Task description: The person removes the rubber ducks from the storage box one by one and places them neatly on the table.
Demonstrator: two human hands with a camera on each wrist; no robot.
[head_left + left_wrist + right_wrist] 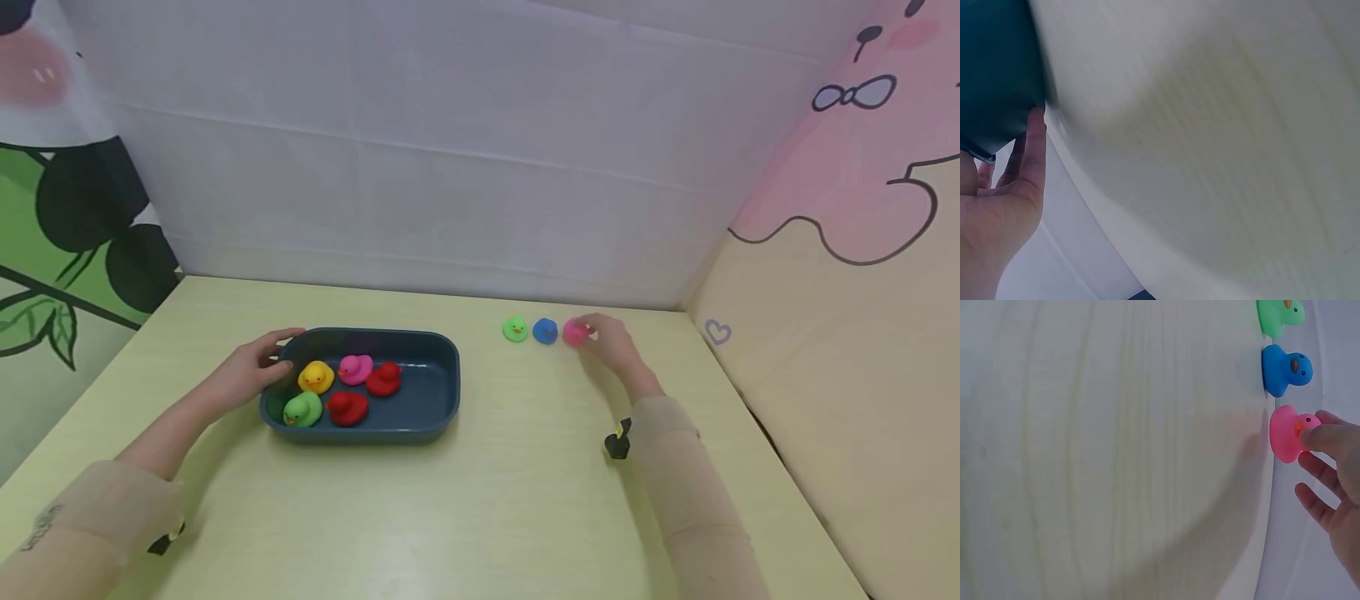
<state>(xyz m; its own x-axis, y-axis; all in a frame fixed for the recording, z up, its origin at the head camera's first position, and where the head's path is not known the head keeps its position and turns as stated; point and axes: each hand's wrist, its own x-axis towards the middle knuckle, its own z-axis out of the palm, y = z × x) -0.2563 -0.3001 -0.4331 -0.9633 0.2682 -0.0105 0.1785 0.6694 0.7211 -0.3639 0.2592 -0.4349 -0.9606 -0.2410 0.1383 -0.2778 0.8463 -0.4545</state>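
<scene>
A dark blue plastic basin (pixel 420 435) stands left of centre on the table, and my left hand (pixel 255 367) grips its left end. The thumb lies over the rim while the fingers (pixel 1035 150) run along the outer wall. Inside sit a yellow duck (pixel 316 377), a green duck (pixel 303 410), a pink duck (pixel 356 369) and two red ducks (pixel 347 408). Towards the back right, my right hand (pixel 611 342) pinches another pink rubber duck (pixel 1285 434) by its head. Beside that one, in a row, are a blue duck (pixel 1277 370) and a second green duck (pixel 515 328).
Behind the row of ducks a white cloth wall (pixel 450 217) rises from the back edge of the light wooden table (pixel 420 517). Printed side panels (pixel 847 350) border the table at left and right.
</scene>
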